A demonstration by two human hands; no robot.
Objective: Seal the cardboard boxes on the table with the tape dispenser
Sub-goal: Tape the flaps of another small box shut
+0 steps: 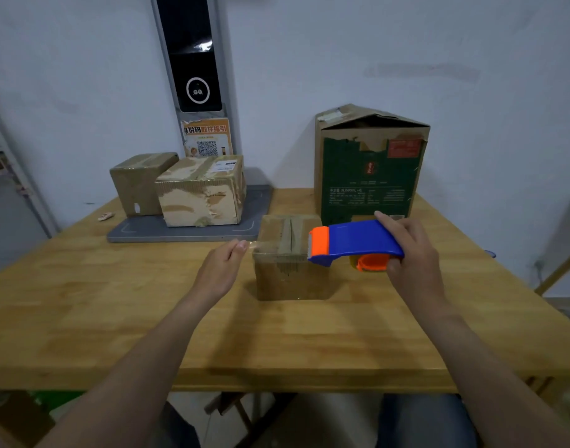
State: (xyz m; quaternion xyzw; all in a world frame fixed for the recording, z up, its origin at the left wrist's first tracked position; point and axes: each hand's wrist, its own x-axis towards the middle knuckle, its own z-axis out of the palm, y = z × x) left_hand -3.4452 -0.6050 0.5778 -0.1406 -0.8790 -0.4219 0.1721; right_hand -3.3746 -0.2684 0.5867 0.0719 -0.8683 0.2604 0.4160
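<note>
A small brown cardboard box (286, 273) sits in the middle of the wooden table (115, 318), its top flaps closed along a centre seam. My right hand (409, 253) grips a blue and orange tape dispenser (351, 242) just above the box's right side. A strip of clear tape (277, 245) runs from the dispenser leftward across the box top. My left hand (223, 265) pinches the free end of that tape just left of the box.
Two taped brown boxes (199, 192) stand on a grey tray (193, 232) at the back left. A tall green-printed carton (367, 169) with raised flaps stands at the back right. A small pale object (105, 216) lies near the table's left edge.
</note>
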